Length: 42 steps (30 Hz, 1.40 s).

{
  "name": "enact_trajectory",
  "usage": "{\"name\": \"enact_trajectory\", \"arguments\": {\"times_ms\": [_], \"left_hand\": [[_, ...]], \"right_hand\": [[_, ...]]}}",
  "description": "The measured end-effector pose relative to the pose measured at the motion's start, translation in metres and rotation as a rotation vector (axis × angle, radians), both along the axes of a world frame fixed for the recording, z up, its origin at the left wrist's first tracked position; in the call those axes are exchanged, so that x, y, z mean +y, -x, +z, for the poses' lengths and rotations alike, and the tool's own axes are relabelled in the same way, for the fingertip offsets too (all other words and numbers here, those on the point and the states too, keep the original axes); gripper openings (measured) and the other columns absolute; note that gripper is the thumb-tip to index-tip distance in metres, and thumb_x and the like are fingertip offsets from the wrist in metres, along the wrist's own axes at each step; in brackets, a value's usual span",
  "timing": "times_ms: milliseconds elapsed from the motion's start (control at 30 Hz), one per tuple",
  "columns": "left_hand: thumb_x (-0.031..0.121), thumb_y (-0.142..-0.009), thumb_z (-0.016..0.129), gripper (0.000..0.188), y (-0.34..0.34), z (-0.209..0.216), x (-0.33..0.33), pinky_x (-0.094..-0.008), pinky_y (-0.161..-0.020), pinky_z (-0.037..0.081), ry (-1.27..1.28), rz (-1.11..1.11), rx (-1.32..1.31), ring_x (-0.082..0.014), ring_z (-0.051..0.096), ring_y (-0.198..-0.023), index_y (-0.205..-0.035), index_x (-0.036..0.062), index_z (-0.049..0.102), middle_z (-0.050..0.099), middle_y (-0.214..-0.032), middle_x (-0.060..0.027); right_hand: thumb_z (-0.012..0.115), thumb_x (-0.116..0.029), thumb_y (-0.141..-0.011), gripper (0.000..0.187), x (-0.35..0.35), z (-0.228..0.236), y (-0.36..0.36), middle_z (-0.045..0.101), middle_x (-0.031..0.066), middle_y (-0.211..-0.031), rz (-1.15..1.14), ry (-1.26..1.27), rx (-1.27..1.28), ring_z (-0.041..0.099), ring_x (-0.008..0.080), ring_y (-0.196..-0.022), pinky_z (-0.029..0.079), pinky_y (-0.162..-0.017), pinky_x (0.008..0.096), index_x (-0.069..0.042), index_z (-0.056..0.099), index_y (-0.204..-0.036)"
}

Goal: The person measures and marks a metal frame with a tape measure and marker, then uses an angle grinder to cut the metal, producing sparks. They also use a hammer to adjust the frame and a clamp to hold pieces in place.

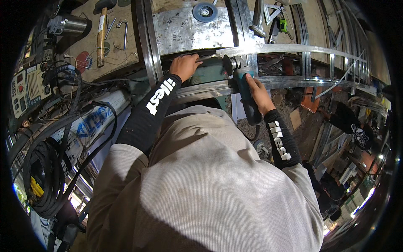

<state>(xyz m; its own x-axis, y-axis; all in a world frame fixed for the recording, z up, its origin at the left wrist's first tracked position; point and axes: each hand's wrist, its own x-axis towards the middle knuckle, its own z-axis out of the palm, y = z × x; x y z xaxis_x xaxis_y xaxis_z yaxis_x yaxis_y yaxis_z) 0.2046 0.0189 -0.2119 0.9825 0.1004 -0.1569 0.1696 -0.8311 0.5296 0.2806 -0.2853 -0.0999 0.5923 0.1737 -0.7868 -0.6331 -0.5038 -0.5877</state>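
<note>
My right hand (258,93) grips the teal body of an angle grinder (244,86), whose disc end sits against a shiny metal strip (277,49) running to the right. My left hand (184,66) rests at the strip's left end, fingers curled on the metal near the grinder's head. Both arms wear black sleeves with white lettering. A second metal bar (210,87) runs below, under my arms.
A hammer (101,33) and metal hooks lie on the worn bench at upper left. A grinding disc (205,11) sits on a steel sheet. A welding machine (26,88) with coiled black cables (42,168) stands at left. Metal frames and another person fill the right side.
</note>
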Motion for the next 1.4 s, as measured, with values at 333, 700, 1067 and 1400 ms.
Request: {"name": "enact_trajectory", "arguments": {"times_ms": [333, 700, 1067, 1400], "left_hand": [[0.04, -0.099, 0.065, 0.031, 0.001, 0.003, -0.004, -0.051, -0.076, 0.057, 0.012, 0.022, -0.015, -0.0379, 0.072, -0.082, -0.099, 0.0098, 0.068, 0.074, -0.085, -0.0155], [0.04, -0.1, 0.064, 0.032, 0.001, 0.001, -0.003, -0.0508, -0.077, 0.057, 0.015, 0.014, 0.005, -0.0391, 0.072, -0.087, -0.107, 0.0095, 0.07, 0.075, -0.093, -0.0182], [0.039, -0.097, 0.068, 0.031, 0.003, 0.001, -0.005, -0.0507, -0.075, 0.057, 0.032, 0.044, -0.052, -0.0386, 0.072, -0.082, -0.102, 0.0093, 0.07, 0.073, -0.084, -0.0164], [0.038, -0.098, 0.066, 0.03, 0.001, -0.002, -0.007, -0.0512, -0.074, 0.057, 0.033, 0.033, -0.004, -0.0388, 0.072, -0.083, -0.102, 0.0088, 0.07, 0.074, -0.086, -0.017]], "right_hand": [[0.065, -0.064, -0.096, 0.095, -0.008, -0.01, -0.002, 0.066, 0.016, -0.119, 0.02, -0.008, -0.02, 0.072, 0.0207, -0.087, 0.063, -0.066, 0.0367, 0.008, 0.04, -0.151], [0.064, -0.065, -0.096, 0.091, -0.014, -0.02, -0.002, 0.068, 0.0139, -0.11, 0.036, 0.013, -0.031, 0.071, 0.0188, -0.08, 0.061, -0.065, 0.0359, 0.007, 0.044, -0.148], [0.061, -0.065, -0.098, 0.084, -0.021, -0.033, -0.005, 0.068, 0.0114, -0.104, 0.052, 0.016, -0.045, 0.071, 0.0183, -0.076, 0.061, -0.063, 0.035, 0.006, 0.05, -0.142], [0.061, -0.065, -0.098, 0.083, -0.021, -0.03, -0.003, 0.068, 0.0102, -0.105, 0.001, 0.035, -0.018, 0.069, 0.0181, -0.078, 0.061, -0.064, 0.0369, 0.004, 0.05, -0.142]]}}
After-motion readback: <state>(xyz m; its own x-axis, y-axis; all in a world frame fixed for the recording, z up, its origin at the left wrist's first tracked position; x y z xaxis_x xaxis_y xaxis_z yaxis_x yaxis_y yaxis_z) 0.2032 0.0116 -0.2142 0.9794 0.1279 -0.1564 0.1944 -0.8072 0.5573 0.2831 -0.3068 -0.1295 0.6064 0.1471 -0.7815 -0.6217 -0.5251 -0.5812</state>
